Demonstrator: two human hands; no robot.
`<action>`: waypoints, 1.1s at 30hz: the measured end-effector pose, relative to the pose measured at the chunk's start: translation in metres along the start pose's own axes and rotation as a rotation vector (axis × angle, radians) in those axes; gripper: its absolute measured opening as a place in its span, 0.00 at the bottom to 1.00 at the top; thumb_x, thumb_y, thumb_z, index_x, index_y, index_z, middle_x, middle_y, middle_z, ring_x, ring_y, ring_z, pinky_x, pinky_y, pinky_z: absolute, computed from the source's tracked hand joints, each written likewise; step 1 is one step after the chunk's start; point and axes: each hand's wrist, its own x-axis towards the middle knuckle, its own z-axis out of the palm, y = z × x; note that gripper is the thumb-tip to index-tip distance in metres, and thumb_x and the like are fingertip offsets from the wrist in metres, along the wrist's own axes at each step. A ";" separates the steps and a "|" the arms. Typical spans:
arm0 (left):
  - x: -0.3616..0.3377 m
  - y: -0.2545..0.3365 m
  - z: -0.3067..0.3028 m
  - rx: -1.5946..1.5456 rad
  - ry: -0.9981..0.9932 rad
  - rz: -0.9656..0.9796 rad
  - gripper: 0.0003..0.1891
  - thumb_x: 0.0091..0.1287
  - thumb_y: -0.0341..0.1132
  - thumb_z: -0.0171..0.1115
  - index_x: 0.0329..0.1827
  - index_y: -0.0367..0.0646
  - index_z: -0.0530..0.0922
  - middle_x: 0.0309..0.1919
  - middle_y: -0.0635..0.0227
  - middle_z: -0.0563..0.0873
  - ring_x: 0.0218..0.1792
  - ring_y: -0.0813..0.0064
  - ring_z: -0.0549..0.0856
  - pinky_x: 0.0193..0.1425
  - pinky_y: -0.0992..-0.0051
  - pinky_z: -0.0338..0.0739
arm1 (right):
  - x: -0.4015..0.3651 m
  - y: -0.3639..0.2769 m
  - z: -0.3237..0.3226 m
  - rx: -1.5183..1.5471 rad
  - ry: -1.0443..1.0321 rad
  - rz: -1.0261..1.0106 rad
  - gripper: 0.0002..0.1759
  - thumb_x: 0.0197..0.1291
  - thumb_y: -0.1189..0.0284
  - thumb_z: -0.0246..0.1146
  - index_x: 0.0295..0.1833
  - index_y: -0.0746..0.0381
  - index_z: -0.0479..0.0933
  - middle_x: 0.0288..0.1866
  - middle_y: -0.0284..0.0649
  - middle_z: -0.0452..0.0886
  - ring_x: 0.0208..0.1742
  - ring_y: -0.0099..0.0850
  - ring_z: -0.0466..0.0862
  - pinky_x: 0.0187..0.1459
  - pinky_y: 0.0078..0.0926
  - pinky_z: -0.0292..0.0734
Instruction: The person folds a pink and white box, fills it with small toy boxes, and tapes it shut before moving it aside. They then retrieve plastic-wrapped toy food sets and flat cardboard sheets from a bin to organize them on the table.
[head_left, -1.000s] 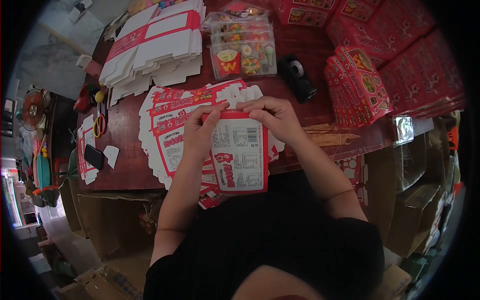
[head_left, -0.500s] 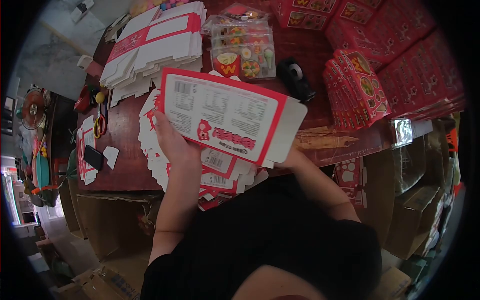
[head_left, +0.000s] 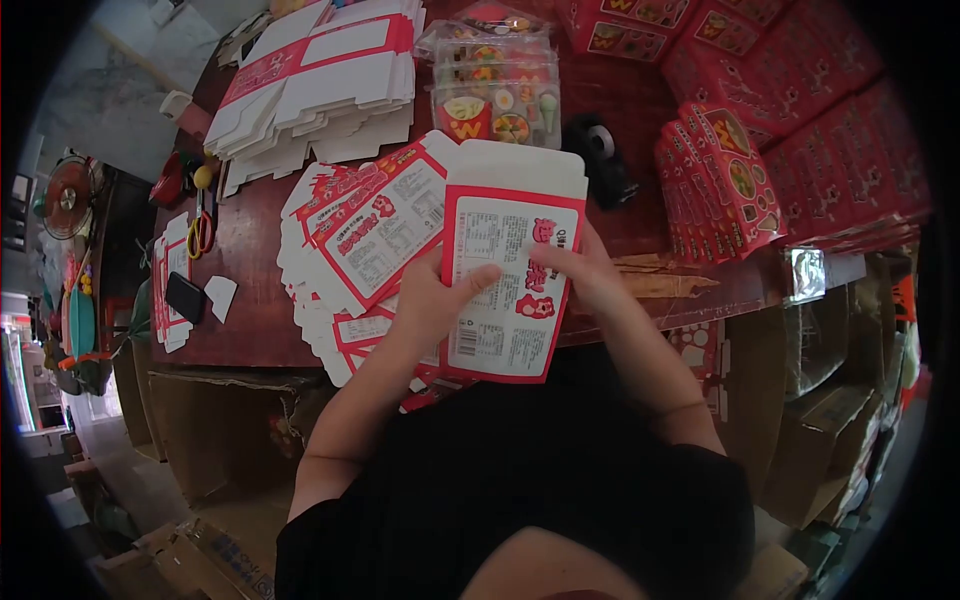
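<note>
I hold a red-and-white printed carton upright in front of me with both hands. My left hand grips its left edge, thumb across the printed face. My right hand holds the right edge, fingers over the front. Under the carton lies a fanned pile of flat carton blanks on the dark red table.
A taller stack of flat blanks lies at the back left. Clear toy trays stand at the back centre, a black tape dispenser beside them. Finished red boxes fill the right. Scissors and a phone lie left. Cardboard boxes stand below.
The carton has gone from upright and close, to lifted and turned sideways, to upright again with its other end up. Both hands have shifted to its side edges.
</note>
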 end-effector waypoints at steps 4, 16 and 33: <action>0.003 -0.040 0.020 -0.099 0.175 0.239 0.24 0.65 0.42 0.64 0.58 0.34 0.73 0.43 0.56 0.85 0.44 0.73 0.85 0.45 0.75 0.80 | 0.001 0.009 0.020 -0.121 0.132 -0.350 0.42 0.58 0.74 0.66 0.71 0.57 0.48 0.57 0.47 0.72 0.54 0.32 0.78 0.50 0.30 0.79; 0.028 -0.078 -0.023 -0.336 0.212 0.414 0.10 0.74 0.35 0.49 0.48 0.38 0.73 0.39 0.67 0.79 0.39 0.83 0.77 0.46 0.82 0.72 | 0.011 0.036 0.014 -0.285 0.073 -0.375 0.13 0.64 0.75 0.59 0.54 0.61 0.69 0.50 0.36 0.74 0.50 0.25 0.75 0.55 0.23 0.70; 0.026 0.001 -0.014 -0.342 0.206 0.336 0.07 0.63 0.28 0.64 0.41 0.38 0.76 0.34 0.69 0.82 0.35 0.81 0.82 0.35 0.81 0.78 | 0.021 -0.015 0.025 0.063 0.036 -0.024 0.09 0.56 0.77 0.66 0.42 0.64 0.74 0.36 0.35 0.78 0.39 0.21 0.79 0.42 0.19 0.76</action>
